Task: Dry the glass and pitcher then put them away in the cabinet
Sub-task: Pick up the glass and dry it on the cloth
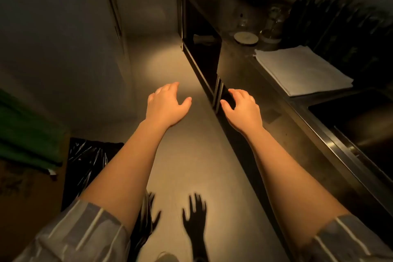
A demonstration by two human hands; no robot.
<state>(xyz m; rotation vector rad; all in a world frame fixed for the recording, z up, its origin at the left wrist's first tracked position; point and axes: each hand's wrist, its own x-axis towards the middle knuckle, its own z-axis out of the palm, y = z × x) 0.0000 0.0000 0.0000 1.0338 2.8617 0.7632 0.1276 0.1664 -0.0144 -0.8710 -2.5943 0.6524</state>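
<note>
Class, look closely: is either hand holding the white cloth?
No: the left hand and right hand hover empty; the white cloth lies on the counter.

The sleeves (85, 234) were grey with pale stripes, and the folded cloth (302, 70) on the dark steel bench (244, 74) was white. A glossy black bag (89, 166) stood beside green fabric (27, 132), on a beige floor (191, 155).

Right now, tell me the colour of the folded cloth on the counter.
White. The folded cloth shows best in the head view, on the dark counter.
</note>
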